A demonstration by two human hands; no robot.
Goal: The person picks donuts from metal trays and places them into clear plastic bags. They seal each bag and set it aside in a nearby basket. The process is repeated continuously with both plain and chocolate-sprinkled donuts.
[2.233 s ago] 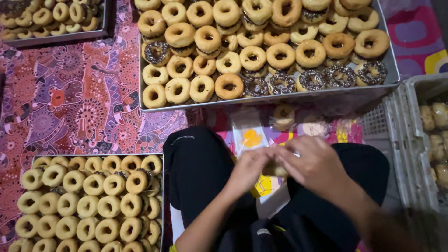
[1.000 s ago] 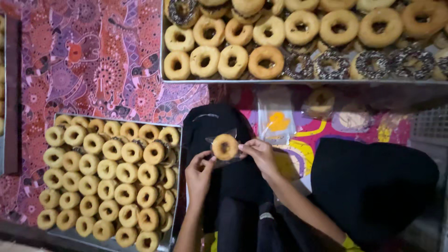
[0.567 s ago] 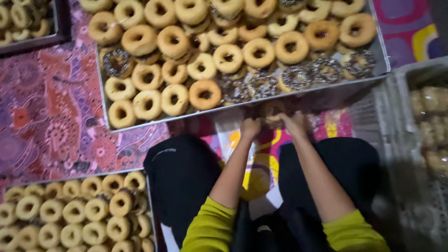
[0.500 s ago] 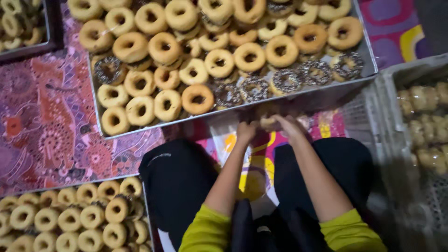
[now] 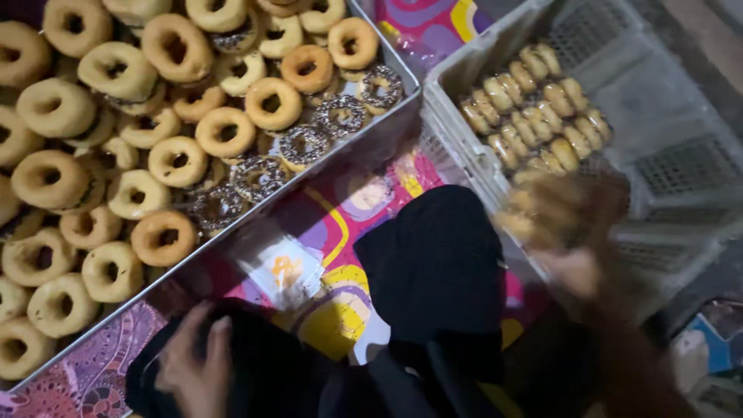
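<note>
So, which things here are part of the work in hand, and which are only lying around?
In the work:
- right hand, blurred, over the white crate
- packed doughnuts in that crate
- left hand, resting on the lap

Lying around:
- metal tray of loose doughnuts
- patterned mat

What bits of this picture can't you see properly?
- Right hand, head view: smeared by motion blur, so any load is unclear.
- Left hand: partly cut off by the bottom edge.
- Doughnut tray: runs off the top and left edges.
- Crate of packed doughnuts: too small for detail.
</note>
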